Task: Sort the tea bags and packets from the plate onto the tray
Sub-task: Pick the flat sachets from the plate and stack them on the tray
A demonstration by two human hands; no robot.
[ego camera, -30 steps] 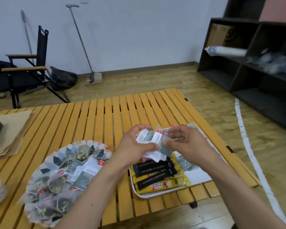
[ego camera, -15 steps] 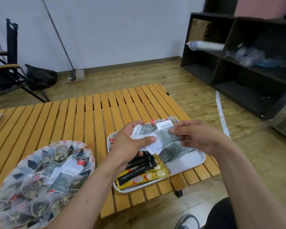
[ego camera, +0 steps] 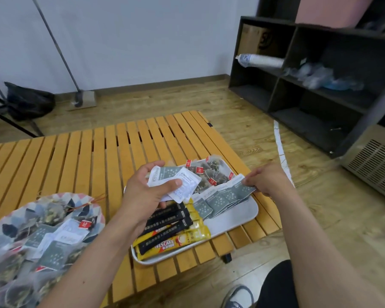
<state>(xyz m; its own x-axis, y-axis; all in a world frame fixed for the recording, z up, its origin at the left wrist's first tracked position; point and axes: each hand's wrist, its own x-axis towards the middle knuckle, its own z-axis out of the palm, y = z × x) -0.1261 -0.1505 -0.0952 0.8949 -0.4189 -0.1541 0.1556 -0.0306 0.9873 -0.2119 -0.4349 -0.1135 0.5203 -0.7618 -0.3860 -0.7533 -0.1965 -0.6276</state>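
My left hand (ego camera: 146, 193) grips a small bunch of grey and white packets (ego camera: 178, 185) above the white tray (ego camera: 238, 221). My right hand (ego camera: 268, 180) pinches one grey packet (ego camera: 242, 185) at the right end of a fanned row of grey packets (ego camera: 216, 201) lying on the tray. Black and yellow stick packets (ego camera: 171, 232) lie at the tray's near end, and mesh tea bags with red tags (ego camera: 209, 172) at its far end. The patterned plate (ego camera: 53, 198), piled with tea bags and packets, sits at the lower left.
Everything rests on a yellow slatted table (ego camera: 87, 156). A dark shelf unit (ego camera: 320, 81) stands at the right, a vented grey box (ego camera: 373, 161) beside it. A long-handled mop (ego camera: 82, 101) and a black bag (ego camera: 29, 101) are by the far wall. My shoe (ego camera: 238, 294) shows below.
My right hand has pulled one grey packet away from the bunch in my left hand and carried it right and down to the row on the tray. The view has swung right.
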